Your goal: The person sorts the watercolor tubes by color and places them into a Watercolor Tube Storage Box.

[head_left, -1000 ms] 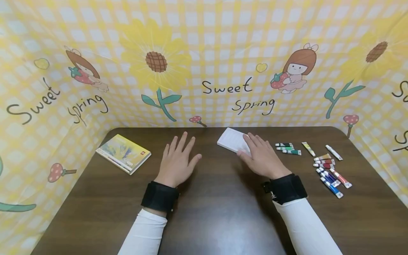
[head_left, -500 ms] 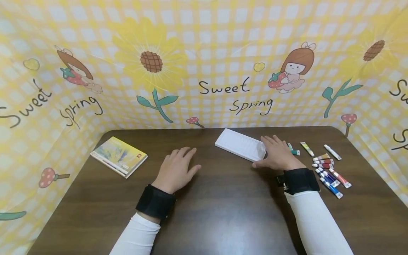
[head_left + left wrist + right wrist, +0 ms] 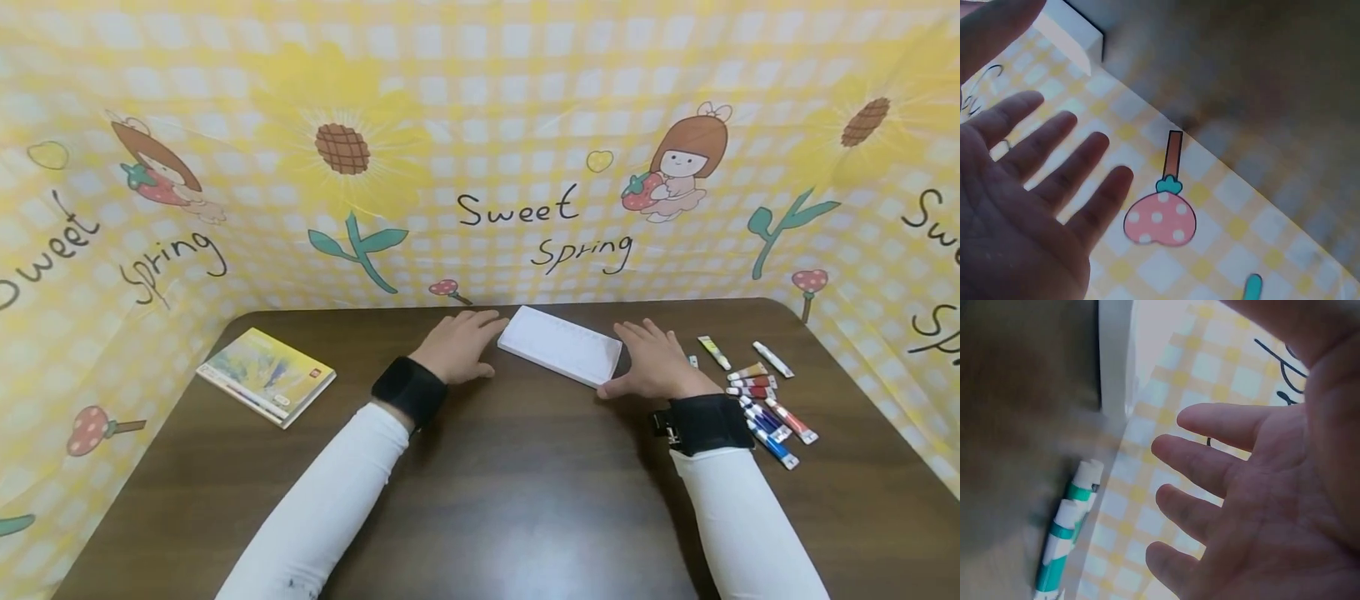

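A white, flat rectangular box (image 3: 561, 346) lies on the table at the back, set at a slant. My left hand (image 3: 461, 346) hovers by its left end, fingers extended toward it and holding nothing. At the box's right end is my right hand (image 3: 652, 362), thumb near the front corner and fingers behind; whether it touches cannot be told. The left wrist view shows spread fingers (image 3: 1094, 169) with part of the white box (image 3: 1075, 31) beyond them. In the right wrist view, the right fingers (image 3: 1200, 465) are loosely spread, apart from the box's edge (image 3: 1116, 356).
Several paint tubes (image 3: 752, 382) lie in loose groups at the right. Green tubes (image 3: 1057, 550) sit close beside my right hand, mostly hidden from the head view. A yellow-covered book (image 3: 266, 375) rests at the left. Checked cloth (image 3: 420, 167) hangs along the table's back edge.
My right hand has slid from over the white box to its right end. The left hand drew back slightly, then reached right to the box's left end. The head view has shifted a little.
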Action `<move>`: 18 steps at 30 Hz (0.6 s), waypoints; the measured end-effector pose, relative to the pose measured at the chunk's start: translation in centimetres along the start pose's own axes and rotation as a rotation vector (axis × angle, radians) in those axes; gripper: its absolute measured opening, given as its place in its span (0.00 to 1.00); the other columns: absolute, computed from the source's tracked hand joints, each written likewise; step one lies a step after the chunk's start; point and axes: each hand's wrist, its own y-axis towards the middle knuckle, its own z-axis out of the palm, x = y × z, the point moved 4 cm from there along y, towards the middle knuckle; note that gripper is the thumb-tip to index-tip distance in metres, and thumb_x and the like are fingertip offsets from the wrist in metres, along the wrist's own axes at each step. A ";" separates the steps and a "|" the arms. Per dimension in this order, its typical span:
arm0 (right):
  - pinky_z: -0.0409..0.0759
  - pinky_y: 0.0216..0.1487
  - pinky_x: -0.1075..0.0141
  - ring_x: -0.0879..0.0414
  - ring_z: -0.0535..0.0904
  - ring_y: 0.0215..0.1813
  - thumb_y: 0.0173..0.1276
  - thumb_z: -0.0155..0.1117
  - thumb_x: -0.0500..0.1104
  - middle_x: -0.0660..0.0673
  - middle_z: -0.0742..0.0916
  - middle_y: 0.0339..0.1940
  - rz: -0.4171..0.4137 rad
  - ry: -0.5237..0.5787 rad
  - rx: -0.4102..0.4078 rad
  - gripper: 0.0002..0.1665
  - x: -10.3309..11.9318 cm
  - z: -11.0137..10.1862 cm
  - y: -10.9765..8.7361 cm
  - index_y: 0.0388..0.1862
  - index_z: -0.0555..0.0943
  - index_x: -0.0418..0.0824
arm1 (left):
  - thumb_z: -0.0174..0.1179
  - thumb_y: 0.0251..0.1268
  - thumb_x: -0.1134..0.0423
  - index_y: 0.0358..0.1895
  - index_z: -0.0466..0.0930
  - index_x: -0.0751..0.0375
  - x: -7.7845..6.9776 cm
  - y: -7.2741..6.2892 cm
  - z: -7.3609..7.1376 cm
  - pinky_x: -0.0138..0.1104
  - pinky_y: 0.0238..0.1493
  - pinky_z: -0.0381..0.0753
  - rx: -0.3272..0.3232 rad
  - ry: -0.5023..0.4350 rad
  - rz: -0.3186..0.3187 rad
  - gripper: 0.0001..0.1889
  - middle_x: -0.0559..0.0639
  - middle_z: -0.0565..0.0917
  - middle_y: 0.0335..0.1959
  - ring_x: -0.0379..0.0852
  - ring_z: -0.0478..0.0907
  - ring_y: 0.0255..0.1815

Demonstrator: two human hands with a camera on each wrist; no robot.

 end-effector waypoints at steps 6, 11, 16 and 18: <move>0.50 0.77 0.23 0.19 0.51 0.83 0.54 0.84 0.60 0.22 0.66 0.81 0.002 0.018 0.008 0.68 -1.7 -1.2 -0.9 0.81 0.61 0.26 | 0.77 0.62 0.59 0.84 0.59 0.55 0.2 4.0 0.6 0.54 0.82 0.64 0.082 -0.083 0.038 0.49 0.55 0.62 0.85 0.59 0.60 0.85; 0.51 0.76 0.23 0.18 0.48 0.82 0.59 0.82 0.57 0.19 0.65 0.80 0.046 0.113 0.022 0.64 -4.2 -2.6 -2.6 0.80 0.60 0.23 | 0.79 0.56 0.63 0.85 0.56 0.55 0.1 6.4 0.9 0.46 0.85 0.59 0.157 -0.179 0.059 0.54 0.54 0.57 0.87 0.55 0.55 0.87; 0.58 0.75 0.25 0.18 0.50 0.81 0.62 0.79 0.58 0.18 0.63 0.80 0.118 0.152 0.065 0.64 -6.2 -3.5 -3.9 0.82 0.58 0.24 | 0.81 0.52 0.67 0.86 0.52 0.58 0.6 7.8 0.3 0.42 0.87 0.51 0.240 -0.226 0.028 0.59 0.56 0.52 0.89 0.54 0.49 0.89; 0.63 0.73 0.26 0.18 0.53 0.80 0.63 0.79 0.59 0.18 0.63 0.79 0.145 0.147 0.074 0.64 -6.9 -3.8 -4.2 0.82 0.57 0.25 | 0.81 0.51 0.69 0.86 0.51 0.59 0.7 8.1 0.1 0.42 0.88 0.49 0.272 -0.260 0.015 0.60 0.57 0.51 0.89 0.54 0.48 0.89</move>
